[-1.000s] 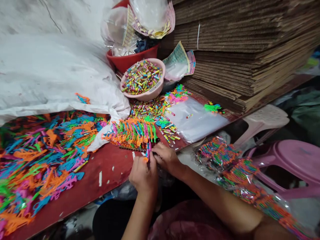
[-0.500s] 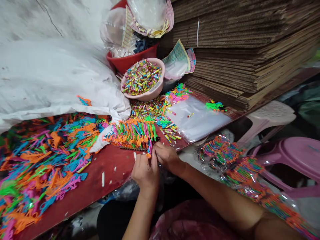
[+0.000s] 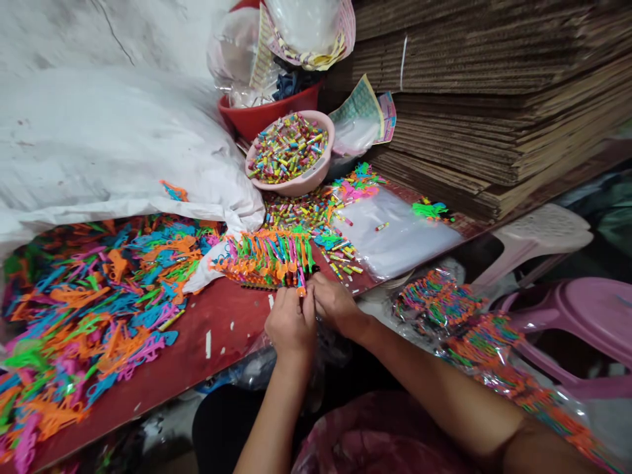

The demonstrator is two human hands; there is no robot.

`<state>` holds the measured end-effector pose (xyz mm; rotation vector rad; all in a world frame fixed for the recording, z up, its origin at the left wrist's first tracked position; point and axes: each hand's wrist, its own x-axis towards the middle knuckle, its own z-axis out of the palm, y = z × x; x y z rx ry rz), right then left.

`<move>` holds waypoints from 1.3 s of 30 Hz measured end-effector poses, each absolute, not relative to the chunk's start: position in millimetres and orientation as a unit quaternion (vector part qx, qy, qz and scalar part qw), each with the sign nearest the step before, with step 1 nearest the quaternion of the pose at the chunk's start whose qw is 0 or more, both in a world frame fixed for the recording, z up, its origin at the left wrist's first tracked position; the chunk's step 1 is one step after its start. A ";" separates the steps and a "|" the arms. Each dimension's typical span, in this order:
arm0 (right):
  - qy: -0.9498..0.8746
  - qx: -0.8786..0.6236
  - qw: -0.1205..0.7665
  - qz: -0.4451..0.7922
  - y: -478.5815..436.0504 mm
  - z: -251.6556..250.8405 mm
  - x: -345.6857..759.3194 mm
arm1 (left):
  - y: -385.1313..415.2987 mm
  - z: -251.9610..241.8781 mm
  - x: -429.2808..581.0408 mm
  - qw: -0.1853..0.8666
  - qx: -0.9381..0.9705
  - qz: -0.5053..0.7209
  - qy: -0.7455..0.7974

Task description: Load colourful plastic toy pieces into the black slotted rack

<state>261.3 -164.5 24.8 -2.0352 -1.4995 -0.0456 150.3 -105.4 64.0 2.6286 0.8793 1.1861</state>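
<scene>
A tall stack of corrugated cardboard sheets [image 3: 494, 112] is piled along the far right edge of the red table [image 3: 227, 329], and a large white woven sack [image 3: 113, 151] is slumped over its far left corner. Two plastic stools are seen beyond the table's right edge, a pale pink stool [image 3: 543, 230] and a darker pink stool [image 3: 582, 316]. A broad heap of flat plastic pieces [image 3: 93, 309] in orange, blue, green and pink is spread over the left end of the table, just in front of the sack. Filled see-through bags [image 3: 437, 299] of similar coloured pieces are laid just beyond the table's near right edge.

Near the far edge, a red basin [image 3: 241, 118] stuffed with plastic bags is placed behind a pink bowl [image 3: 316, 178] heaped with small striped tubes [image 3: 289, 148]. More of the tubes are scattered in front of the bowl, beside a flat see-through bag [image 3: 399, 237]. A row of coloured pieces [image 3: 266, 260] is lined up on a dark toothed strip [image 3: 254, 287] near the middle of the table.

At the near end of the row, a small plastic piece [image 3: 300, 282] is held upright, pinched between the closed fingers of the left hand [image 3: 291, 322] and the right hand [image 3: 336, 304]. Its lower part is hidden by the fingers.
</scene>
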 end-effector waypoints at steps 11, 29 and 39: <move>-0.569 -0.763 0.306 -0.029 -166.0 33.5 262.0 | -73.6 99.8 128.6 0.190 0.878 0.381 0.221; -0.527 -0.833 0.168 -0.015 -155.3 61.5 247.1 | -60.5 97.8 124.9 0.199 0.896 0.316 0.240; -0.565 -0.802 0.197 -0.012 -153.9 58.8 257.9 | -45.9 110.7 119.2 0.236 0.916 0.300 0.125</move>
